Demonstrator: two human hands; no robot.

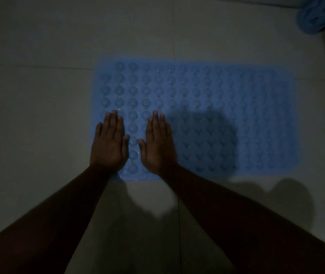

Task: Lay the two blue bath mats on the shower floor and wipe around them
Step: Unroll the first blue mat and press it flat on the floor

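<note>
Both hands lie flat, palms down, fingers straight and together, grasping nothing. Your left hand [109, 144] presses the left edge of the flat blue bath mat [226, 107]; your right hand [158, 144] sits just beside it, farther onto the mat. Mat is spread on the grey tiled shower floor [39, 115], studded with round bumps. Second blue mat [319, 13], rolled, rests at the top right corner, well apart. Dim light; your shadow falls across the mat's near edge.
</note>
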